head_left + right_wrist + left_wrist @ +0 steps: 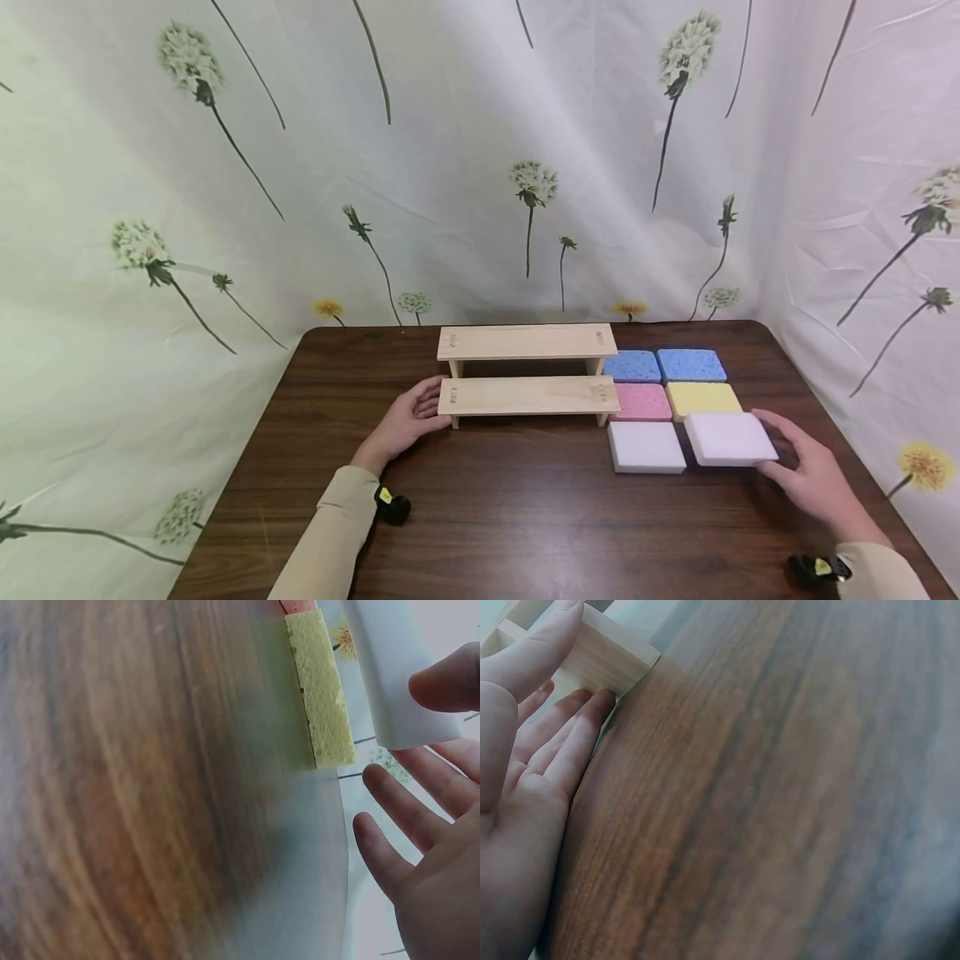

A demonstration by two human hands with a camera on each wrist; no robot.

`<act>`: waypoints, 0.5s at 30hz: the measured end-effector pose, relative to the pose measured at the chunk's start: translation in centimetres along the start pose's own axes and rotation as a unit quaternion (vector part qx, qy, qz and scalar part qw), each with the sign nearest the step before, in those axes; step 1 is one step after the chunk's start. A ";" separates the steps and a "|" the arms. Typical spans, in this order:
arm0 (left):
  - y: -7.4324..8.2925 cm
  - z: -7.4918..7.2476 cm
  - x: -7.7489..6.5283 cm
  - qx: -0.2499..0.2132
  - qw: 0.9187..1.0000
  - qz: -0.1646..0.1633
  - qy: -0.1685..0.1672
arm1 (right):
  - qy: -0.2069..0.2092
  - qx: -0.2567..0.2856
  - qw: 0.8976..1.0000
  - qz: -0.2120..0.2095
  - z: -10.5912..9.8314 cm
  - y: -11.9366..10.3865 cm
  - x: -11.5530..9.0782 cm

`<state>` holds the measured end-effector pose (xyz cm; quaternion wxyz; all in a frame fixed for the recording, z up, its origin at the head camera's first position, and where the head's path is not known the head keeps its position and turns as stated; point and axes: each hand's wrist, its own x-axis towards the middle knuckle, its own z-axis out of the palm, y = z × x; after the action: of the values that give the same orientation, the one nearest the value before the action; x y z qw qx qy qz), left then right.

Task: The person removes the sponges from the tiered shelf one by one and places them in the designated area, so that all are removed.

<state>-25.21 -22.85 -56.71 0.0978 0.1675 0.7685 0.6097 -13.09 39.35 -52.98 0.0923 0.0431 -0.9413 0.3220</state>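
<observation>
My right hand [813, 475] pinches a white sponge block [729, 439] by its right end, thumb on the near side. In the right wrist view the block [405, 675] is raised off the table, above the level of a yellow sponge [322, 690]. A second white block [647, 447] lies flat to its left. At the left end of a two-step wooden stand [528, 397] is my left hand [405, 421]. Its fingertips touch the stand's side panel [604, 656], with the fingers fairly straight and the thumb extended alongside.
Behind the white blocks lie a pink sponge [640, 402] and the yellow one, then two blue sponges [692, 365] in the back row, close beside the stand. Everything rests on a dark wooden table [510, 525]. A dandelion-print curtain [465, 208] hangs along the table's back edge.
</observation>
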 end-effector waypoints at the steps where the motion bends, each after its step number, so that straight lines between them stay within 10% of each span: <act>1: 0.0 0.0 0.0 0.000 1.000 0.001 0.000 | 0.000 0.000 1.000 0.000 0.0 0.1 0.0; 15: 0.2 0.1 -0.1 -0.007 1.000 0.002 -0.001 | -0.013 -0.014 1.000 0.000 0.3 1.0 -0.4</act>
<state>-25.08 -22.74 -56.50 0.0984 0.1690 0.7640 0.6149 -12.83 40.00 -53.88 0.0802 0.0460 -0.9469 0.3080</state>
